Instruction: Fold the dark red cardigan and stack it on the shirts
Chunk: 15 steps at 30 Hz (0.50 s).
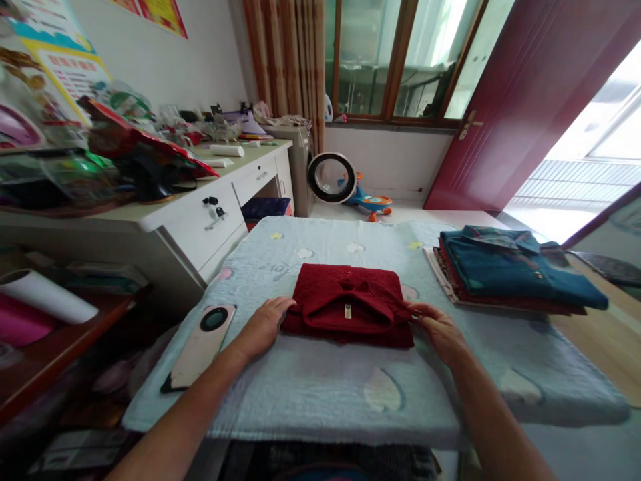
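Note:
A dark red folded sweater [345, 275] lies on the pale blue cloth, its neckline with a small light label facing me. My left hand [265, 324] is at its left side, with thumb and fingers closed on the edge near the collar. On the opposite side my right hand [441, 331] pinches the right edge of the sweater between thumb and fingers. Left of my left forearm a light-coloured phone [203, 347] with a round black camera ring lies on the cloth.
The blue cloth [320, 401] with heart prints covers the table. A stack of folded clothes [511, 267], dark blue on top, stands at the right. Beyond are a cluttered desk [200, 207], an open-doored washing machine [300, 167], a ride-on toy [368, 200] and a red door [501, 100].

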Available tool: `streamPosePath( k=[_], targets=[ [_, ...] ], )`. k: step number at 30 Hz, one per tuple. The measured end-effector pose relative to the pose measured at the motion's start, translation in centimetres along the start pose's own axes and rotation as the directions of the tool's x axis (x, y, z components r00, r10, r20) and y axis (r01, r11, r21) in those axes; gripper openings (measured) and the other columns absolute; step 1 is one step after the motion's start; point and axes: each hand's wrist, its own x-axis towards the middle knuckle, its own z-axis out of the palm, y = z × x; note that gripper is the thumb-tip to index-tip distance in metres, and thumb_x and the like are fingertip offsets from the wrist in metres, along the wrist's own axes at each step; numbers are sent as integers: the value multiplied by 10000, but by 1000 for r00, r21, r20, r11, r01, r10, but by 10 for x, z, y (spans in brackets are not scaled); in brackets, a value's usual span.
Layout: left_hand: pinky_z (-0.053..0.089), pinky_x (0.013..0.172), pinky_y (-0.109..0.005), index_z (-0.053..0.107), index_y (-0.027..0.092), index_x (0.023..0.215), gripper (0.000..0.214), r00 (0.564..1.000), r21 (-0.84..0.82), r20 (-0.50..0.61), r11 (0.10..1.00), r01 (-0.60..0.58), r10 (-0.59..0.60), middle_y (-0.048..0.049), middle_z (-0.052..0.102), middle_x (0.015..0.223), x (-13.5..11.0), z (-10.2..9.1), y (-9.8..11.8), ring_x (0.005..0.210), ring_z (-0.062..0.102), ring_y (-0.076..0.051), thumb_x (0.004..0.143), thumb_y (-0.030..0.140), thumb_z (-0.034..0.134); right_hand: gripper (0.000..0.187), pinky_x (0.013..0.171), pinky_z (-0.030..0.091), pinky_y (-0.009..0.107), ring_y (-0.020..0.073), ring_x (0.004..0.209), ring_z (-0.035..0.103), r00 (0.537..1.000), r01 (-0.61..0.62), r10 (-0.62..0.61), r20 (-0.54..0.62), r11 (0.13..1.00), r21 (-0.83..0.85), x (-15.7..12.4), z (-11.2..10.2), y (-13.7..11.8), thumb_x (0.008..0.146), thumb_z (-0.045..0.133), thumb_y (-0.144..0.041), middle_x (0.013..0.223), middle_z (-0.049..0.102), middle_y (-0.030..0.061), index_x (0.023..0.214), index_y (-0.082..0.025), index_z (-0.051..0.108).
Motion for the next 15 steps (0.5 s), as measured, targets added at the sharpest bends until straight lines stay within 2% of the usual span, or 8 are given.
streamPosePath(
  k=[2, 3, 5, 7, 10, 13, 15],
  targets=[
    [431, 1054, -424, 643, 211, 1150, 559, 999, 14, -4, 999, 35, -35, -73, 649, 1230, 0, -9, 7, 1156, 569, -215, 710, 2, 370, 195, 965, 461, 387, 240, 1057, 619, 989, 39, -56, -140, 991, -125, -5, 3, -7, 735, 632, -288, 1069, 711, 59, 908, -232, 704],
    [423, 1063, -430, 652, 206, 1129, 521, 998, 16, -36, 999, 47, -46, -76, 647, 1232, 3, -14, 14, 1166, 564, -219, 733, 17, 371, 198, 985, 448, 403, 242, 1052, 618, 971, 78, -122, -207, 975, -208, -8, 8, -14, 763, 607, -302, 1059, 710, 63, 924, -231, 698],
    [405, 1084, -430, 654, 198, 1114, 412, 992, -9, -113, 999, 50, -50, -82, 637, 1245, 14, -23, 36, 1193, 548, -223, 824, 86, 383, 218, 1024, 421, 420, 243, 1074, 609, 924, 198, -299, -237, 907, -371, -11, 23, -29, 830, 550, -336, 1096, 697, 73, 959, -228, 688],
    [392, 1103, -419, 632, 199, 1157, 321, 989, -58, -148, 998, 12, -21, -85, 616, 1284, 27, -25, 63, 1232, 527, -225, 905, 219, 434, 263, 1059, 398, 423, 244, 1139, 586, 886, 348, -450, -114, 806, -479, -15, 44, -42, 887, 505, -364, 1185, 667, 85, 1026, -227, 681],
    [349, 1141, -439, 554, 199, 1292, 402, 994, -57, -104, 997, -44, 38, -102, 546, 1390, 39, -9, 92, 1315, 465, -246, 910, 315, 513, 381, 1130, 324, 463, 257, 1309, 474, 841, 483, -528, 115, 639, -598, -23, 74, -46, 917, 505, -373, 1372, 569, 88, 1258, -239, 608],
    [337, 1149, -458, 481, 171, 1375, 522, 999, -1, -11, 999, -53, 53, -137, 503, 1437, 34, 19, 99, 1346, 440, -268, 872, 275, 570, 503, 1145, 305, 497, 266, 1390, 383, 816, 543, -509, 273, 514, -664, -33, 91, -31, 921, 520, -357, 1479, 469, 86, 1409, -241, 488],
    [344, 1139, -471, 475, 165, 1379, 527, 998, 37, 33, 998, -55, 54, -142, 514, 1429, 24, 33, 95, 1335, 456, -271, 862, 218, 564, 517, 1138, 311, 515, 271, 1391, 381, 807, 562, -489, 331, 461, -687, -40, 93, -16, 924, 522, -342, 1474, 477, 89, 1428, -243, 469]
  ],
)
